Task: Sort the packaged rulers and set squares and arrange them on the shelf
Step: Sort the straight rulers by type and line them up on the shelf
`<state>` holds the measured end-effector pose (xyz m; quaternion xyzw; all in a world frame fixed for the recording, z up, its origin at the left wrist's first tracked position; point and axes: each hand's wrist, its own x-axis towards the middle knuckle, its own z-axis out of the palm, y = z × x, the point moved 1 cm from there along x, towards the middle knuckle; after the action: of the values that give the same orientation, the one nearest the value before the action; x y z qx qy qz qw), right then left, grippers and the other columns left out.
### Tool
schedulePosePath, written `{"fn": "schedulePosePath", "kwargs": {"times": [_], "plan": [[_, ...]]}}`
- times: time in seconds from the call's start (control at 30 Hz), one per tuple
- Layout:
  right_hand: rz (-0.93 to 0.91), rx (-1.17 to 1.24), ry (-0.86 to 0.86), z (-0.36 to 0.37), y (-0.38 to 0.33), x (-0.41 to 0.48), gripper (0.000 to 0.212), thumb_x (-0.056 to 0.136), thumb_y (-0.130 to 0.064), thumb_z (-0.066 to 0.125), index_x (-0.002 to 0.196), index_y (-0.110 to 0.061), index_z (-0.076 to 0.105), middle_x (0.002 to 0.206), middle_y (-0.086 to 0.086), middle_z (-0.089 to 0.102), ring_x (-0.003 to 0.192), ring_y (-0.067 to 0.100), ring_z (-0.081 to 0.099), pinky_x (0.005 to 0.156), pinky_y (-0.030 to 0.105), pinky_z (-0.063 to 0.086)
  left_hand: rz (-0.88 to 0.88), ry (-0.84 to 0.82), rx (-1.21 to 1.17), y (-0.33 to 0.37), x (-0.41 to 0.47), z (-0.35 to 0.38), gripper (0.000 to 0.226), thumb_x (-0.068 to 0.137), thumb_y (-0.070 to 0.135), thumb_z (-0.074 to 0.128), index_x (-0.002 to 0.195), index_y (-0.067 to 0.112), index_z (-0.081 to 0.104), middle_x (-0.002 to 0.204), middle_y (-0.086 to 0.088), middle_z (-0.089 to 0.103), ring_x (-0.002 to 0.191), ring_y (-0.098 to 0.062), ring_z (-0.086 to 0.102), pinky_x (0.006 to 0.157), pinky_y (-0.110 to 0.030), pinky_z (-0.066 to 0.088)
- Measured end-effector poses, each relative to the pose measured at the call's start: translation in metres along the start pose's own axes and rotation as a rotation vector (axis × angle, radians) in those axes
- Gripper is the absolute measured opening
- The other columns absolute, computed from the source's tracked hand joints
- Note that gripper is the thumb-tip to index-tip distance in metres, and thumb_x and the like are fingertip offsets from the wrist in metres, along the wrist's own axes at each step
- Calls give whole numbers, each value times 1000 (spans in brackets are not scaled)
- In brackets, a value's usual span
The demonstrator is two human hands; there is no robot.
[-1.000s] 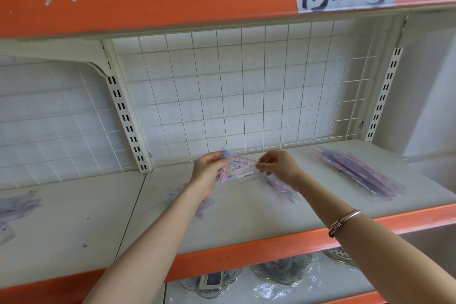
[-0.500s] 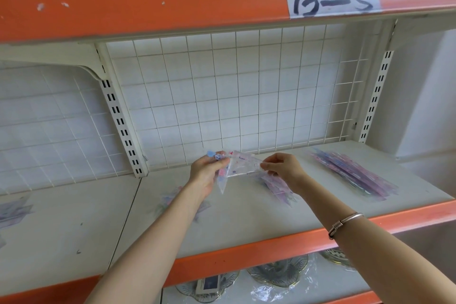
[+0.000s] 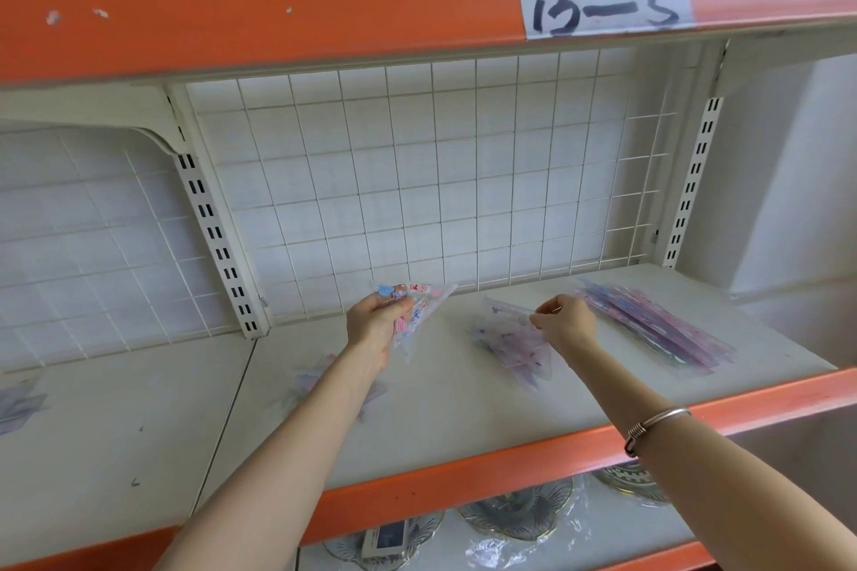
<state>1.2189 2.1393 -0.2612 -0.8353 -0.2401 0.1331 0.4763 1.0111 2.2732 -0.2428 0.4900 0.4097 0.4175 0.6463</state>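
Your left fingers [image 3: 398, 304] gripped a pink-printed set square packet [image 3: 419, 304], held above the shelf [image 3: 463, 408]. Your right fingers [image 3: 545, 315] pinched a clear packet [image 3: 508, 332] at 3 o'clock of it. The packaged rulers [image 3: 649, 325] lay on the shelf, farther toward 3 o'clock.

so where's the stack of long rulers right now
In the head view, the stack of long rulers lies at the far right of the shelf, just beyond the right hand.
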Motion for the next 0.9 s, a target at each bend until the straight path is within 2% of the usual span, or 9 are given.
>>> {"fn": "schedulePosePath", "kwargs": {"times": [0.13, 0.3, 0.37, 0.43, 0.53, 0.6, 0.7, 0.8, 0.9], "plan": [[31, -166, 14, 2, 6, 0, 6, 80, -18, 67, 81, -18, 62, 87, 5, 68, 94, 26, 61, 86, 35, 43, 20, 22, 61, -1, 1, 1, 15, 75, -2, 75, 83, 1, 64, 87, -14, 65, 79, -25, 60, 79, -33, 48], [-25, -382, 43, 0, 4, -2, 16, 83, -32, 67, 95, -21, 64, 103, 5, 67, 109, 24, 54, 91, 35, 31, 41, 10, 89, -2, -1, 3, 12, 75, -1, 76, 80, 3, 66, 86, -13, 64, 78, -23, 61, 76, -30, 48], [-63, -505, 12, 0, 0, -4, 25, 85, -30, 65, 108, -22, 62, 116, 6, 60, 119, 24, 46, 95, 36, 30, 47, -4, 89, -2, -1, 4, 10, 77, -1, 74, 79, 7, 67, 85, -11, 66, 70, -16, 65, 69, -24, 52], [-113, -599, -4, 1, -7, -8, 29, 86, -25, 63, 115, -23, 59, 126, 6, 52, 125, 26, 38, 98, 36, 28, 50, -28, 84, -1, -4, 4, 9, 81, 1, 71, 86, 7, 68, 83, -5, 68, 59, -4, 66, 54, -16, 51], [-212, -655, 18, 7, -19, -16, 30, 87, -20, 60, 117, -25, 59, 129, 6, 48, 124, 26, 35, 98, 38, 26, 63, -38, 103, 0, -5, 5, 10, 87, 7, 67, 97, 9, 66, 87, -1, 67, 70, -8, 63, 60, -18, 49], [-278, -603, 8, 14, -27, -22, 27, 88, -23, 59, 115, -24, 60, 127, 6, 49, 123, 26, 37, 97, 37, 27, 75, -54, 134, 0, -5, 6, 11, 92, 10, 60, 101, 12, 65, 90, 0, 66, 72, -8, 59, 64, -21, 45], [-340, -383, -102, 27, -41, -31, 21, 89, -32, 58, 106, -22, 65, 118, 1, 58, 117, 23, 46, 94, 34, 31, 76, -94, 167, 2, -6, 8, 13, 97, 12, 52, 103, 15, 64, 94, -1, 65, 70, -7, 56, 59, -21, 41], [-315, -36, -275, 38, -53, -44, 19, 89, -29, 61, 96, -13, 69, 92, -1, 66, 90, 16, 58, 79, 26, 41, 52, -142, 133, 3, -9, 9, 16, 99, 13, 49, 110, 15, 60, 94, -1, 66, 71, -8, 58, 58, -21, 41], [-292, 158, -383, 46, -61, -53, 16, 91, -22, 60, 84, -10, 67, 77, 2, 65, 67, 13, 56, 63, 21, 43, 43, -192, 116, 3, -12, 9, 19, 99, 14, 49, 115, 17, 58, 98, -2, 67, 77, -12, 60, 58, -21, 43]]}}
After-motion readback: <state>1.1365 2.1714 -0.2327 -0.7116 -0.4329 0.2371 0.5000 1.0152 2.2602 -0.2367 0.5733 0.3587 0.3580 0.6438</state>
